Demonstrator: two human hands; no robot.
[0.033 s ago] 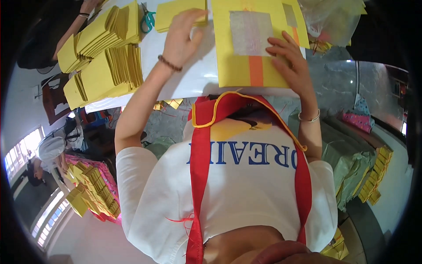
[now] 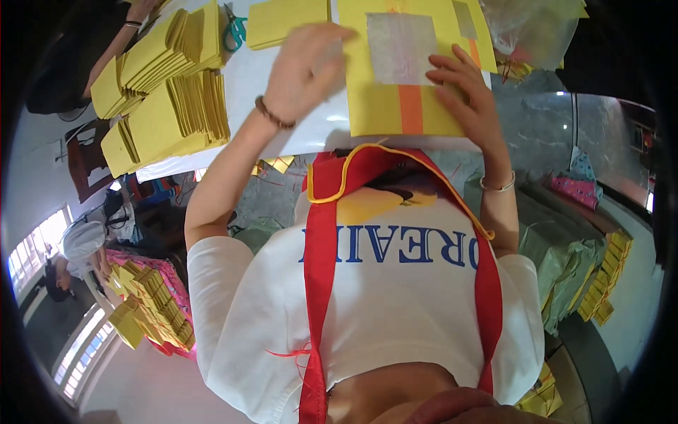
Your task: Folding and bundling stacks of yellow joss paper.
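Note:
A large yellow paper sheet (image 2: pixel 371 106) lies at the table's near edge, with an orange strip down it and a pale grey rectangular patch (image 2: pixel 402 49) on top. My right hand (image 2: pixel 470 99) rests at the right side of this sheet, fingers spread and slightly bent, holding nothing. Just left of the sheet is my left hand (image 2: pixel 307 71), a little blurred, its fingers stretched toward the sheet's left edge and the thumb apart. Behind that hand sits a small stack of yellow paper pieces (image 2: pixel 272 21), partly covered by it.
Fanned piles of folded yellow paper (image 2: pixel 162 113) fill the table's left side. Teal-handled scissors (image 2: pixel 234 32) lie beside them. Another person's arm (image 2: pixel 113 60) reaches in at the far left. A clear plastic bag (image 2: pixel 530 32) stands at the right. White tabletop (image 2: pixel 247 106) shows between.
My left hand has moved right, off the small yellow stack and toward the large sheet. My right hand stays nearly in place on the sheet.

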